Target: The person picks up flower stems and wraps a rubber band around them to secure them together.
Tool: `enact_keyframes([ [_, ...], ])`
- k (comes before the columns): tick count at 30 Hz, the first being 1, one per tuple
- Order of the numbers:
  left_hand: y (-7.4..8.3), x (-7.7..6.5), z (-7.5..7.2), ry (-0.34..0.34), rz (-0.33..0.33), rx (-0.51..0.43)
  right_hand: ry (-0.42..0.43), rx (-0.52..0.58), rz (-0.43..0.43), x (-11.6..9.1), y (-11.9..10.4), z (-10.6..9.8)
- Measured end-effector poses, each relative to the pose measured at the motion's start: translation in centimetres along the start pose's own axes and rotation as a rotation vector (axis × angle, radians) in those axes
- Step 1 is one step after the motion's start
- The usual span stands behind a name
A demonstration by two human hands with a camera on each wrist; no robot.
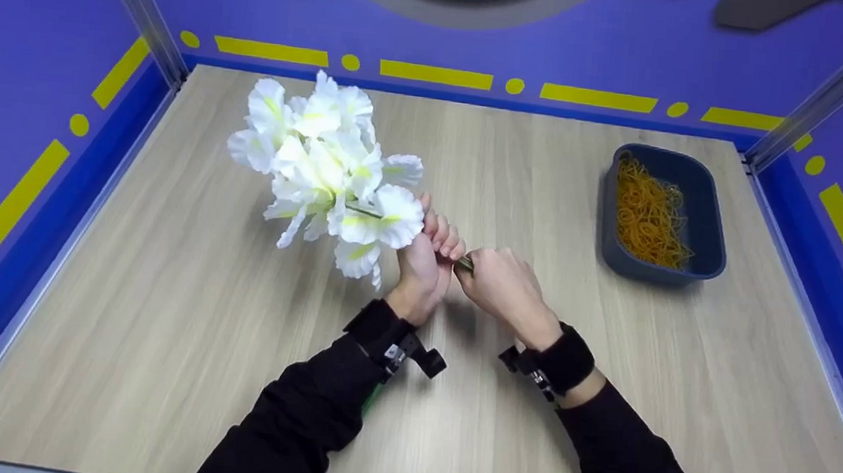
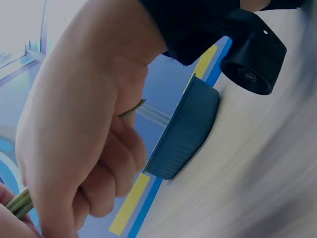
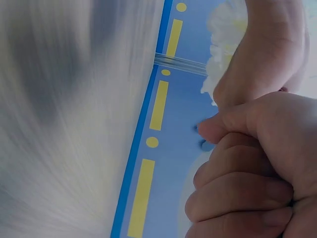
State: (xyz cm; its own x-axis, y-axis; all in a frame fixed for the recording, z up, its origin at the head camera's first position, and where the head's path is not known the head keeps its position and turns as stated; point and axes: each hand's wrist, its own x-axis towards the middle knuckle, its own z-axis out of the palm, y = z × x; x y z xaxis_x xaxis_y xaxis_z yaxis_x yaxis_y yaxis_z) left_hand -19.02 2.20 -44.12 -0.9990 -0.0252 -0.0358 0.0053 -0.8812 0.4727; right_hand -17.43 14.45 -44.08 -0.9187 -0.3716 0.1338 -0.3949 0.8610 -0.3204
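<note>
A bunch of white flowers (image 1: pixel 323 153) with yellow-streaked petals leans toward the far left in the head view. My left hand (image 1: pixel 423 267) grips its stems just below the blooms, fingers curled round them. Close beside it, my right hand (image 1: pixel 500 284) holds the lower stems in a fist. A short length of green stems (image 1: pixel 467 263) shows between the two hands. In the left wrist view, a stem end (image 2: pixel 132 108) pokes out of the right fist. The right wrist view shows the curled right fingers (image 3: pixel 237 183); what lies inside them is hidden.
A dark blue-grey box (image 1: pixel 663 274) holding a pile of yellow rubber bands (image 1: pixel 649 217) stands at the right of the wooden table (image 1: pixel 526 440). Blue panels with yellow marks (image 1: pixel 434 75) enclose the back and sides.
</note>
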Motion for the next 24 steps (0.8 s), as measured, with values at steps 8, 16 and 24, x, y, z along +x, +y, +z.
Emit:
enact_keyframes([
  [8, 0.5, 0.6, -0.3, 0.064, -0.007, -0.009, -0.062, -0.003, 0.042, 0.1, 0.2, 0.1],
  [16, 1.8, 1.1, -0.1, 0.066, -0.056, -0.105, -0.067, 0.0, 0.055, 0.1, -0.1, -0.3],
  [24, 3.2, 2.4, -0.8, 0.013, -0.17, -0.243, -0.013, -0.021, 0.046, 0.2, 0.2, -0.5],
])
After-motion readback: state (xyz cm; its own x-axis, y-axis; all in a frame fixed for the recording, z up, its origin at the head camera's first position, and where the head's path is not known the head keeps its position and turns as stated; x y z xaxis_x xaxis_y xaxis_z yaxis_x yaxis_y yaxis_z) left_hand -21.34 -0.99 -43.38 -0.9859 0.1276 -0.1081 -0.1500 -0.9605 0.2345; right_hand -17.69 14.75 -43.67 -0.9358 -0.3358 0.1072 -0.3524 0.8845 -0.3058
